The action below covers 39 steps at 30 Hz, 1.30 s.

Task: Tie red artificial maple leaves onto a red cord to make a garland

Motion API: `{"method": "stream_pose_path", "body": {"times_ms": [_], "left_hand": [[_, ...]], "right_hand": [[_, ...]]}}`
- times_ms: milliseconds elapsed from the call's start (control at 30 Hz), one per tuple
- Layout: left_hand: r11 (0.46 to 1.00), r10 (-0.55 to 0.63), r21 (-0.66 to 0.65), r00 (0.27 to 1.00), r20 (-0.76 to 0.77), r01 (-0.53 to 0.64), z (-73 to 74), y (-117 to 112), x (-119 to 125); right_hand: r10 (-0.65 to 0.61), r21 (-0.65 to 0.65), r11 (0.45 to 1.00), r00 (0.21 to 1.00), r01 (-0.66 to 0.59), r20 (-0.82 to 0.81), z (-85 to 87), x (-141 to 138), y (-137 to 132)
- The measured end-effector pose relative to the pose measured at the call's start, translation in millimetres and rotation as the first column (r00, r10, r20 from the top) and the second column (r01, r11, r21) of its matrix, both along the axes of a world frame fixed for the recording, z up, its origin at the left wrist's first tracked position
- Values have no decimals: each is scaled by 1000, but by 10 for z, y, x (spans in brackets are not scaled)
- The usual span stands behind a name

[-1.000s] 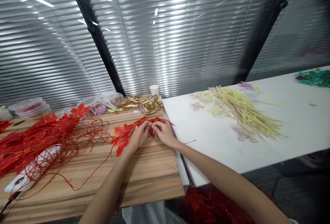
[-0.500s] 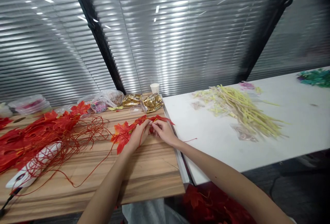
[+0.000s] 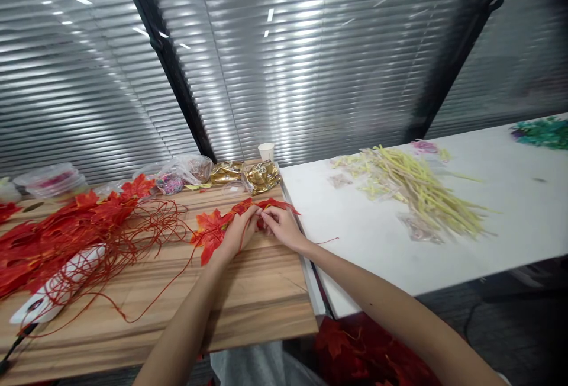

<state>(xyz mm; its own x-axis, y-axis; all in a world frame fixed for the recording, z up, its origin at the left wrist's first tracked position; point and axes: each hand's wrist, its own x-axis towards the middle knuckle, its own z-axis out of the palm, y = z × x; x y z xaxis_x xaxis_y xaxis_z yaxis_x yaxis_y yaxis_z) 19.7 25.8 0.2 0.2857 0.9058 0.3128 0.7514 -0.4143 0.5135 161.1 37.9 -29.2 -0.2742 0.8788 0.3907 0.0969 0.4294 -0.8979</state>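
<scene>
My left hand and my right hand meet fingertip to fingertip over the wooden table, near its right edge. Both are closed in a pinch on a thin red cord, though the spot between the fingertips is mostly hidden. Orange-red artificial maple leaves lie to the left of my left hand, and more red leaf shows just behind my right hand. A loose length of red cord runs from there leftward across the wood. One thin cord end pokes out over the white table, right of my right wrist.
A heap of red maple leaves and tangled red cord partly covers a white power strip. Gold packets, plastic bags and a paper cup line the back. Yellow fuzzy stems lie on the white table.
</scene>
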Motion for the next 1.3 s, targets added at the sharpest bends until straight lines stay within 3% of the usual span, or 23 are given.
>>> {"method": "stream_pose_path", "body": {"times_ms": [1300], "left_hand": [[1000,-10,-14,1000,-2,10,-58,35,-28]], "right_hand": [[34,13,999,999,-34,7,1,-9,6]]}}
